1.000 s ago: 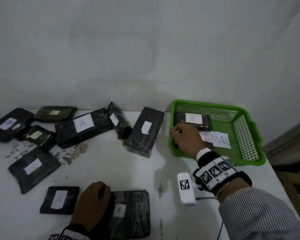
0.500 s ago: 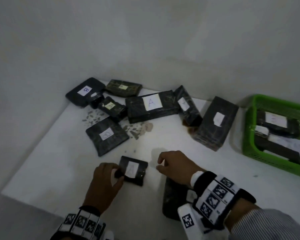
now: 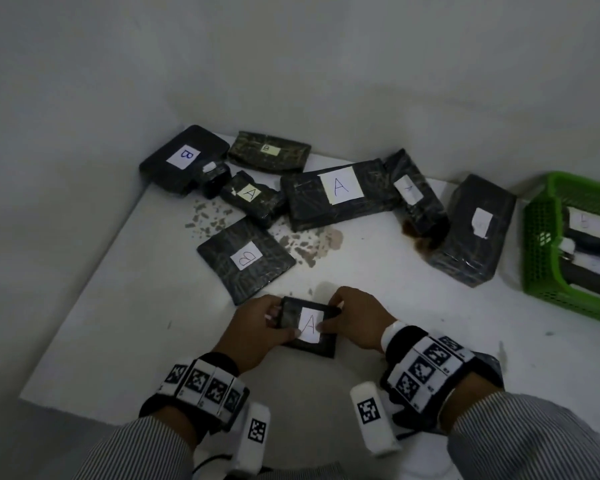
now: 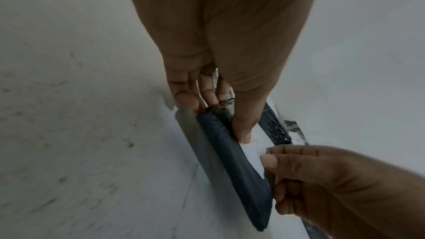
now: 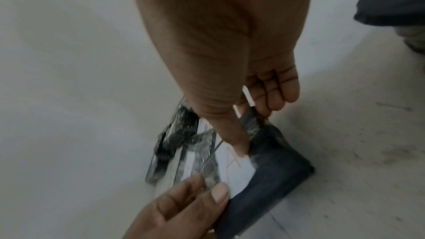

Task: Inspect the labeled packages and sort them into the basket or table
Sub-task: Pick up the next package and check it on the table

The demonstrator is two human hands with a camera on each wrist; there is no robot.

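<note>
A white table (image 3: 125, 306) filled the corner of a pale grey room. At its far right edge sat a green plastic basket (image 3: 541, 244), and inside it lay at least one dark package with a white label, its letter too faint to read.

Across the back of the table lay a loose cluster of black wrapped packages. A long package marked A (image 3: 340, 192) lay in the middle. To its right leaned a narrower package (image 3: 413, 192) with a faint label, and just beside that a tall block (image 3: 475, 230) with a torn label. At the far left corner lay a package marked B (image 3: 184, 157), with an olive package marked B (image 3: 269, 152) beside it. In front of these were a small package marked A (image 3: 252, 195) and a flat package marked B (image 3: 245, 259). Grey flecks (image 3: 208, 220) were scattered on the tabletop among them.

Nearest the viewer, a small black package marked A (image 3: 307, 329) was held just above the table. The left hand (image 3: 257, 332) gripped its left end, thumb on the label and fingers curled beneath. The right hand (image 3: 355, 322) gripped its right end the same way. Both wrists wore bands of black-and-white square markers (image 3: 426, 365) over striped sleeves (image 3: 520, 441).
</note>
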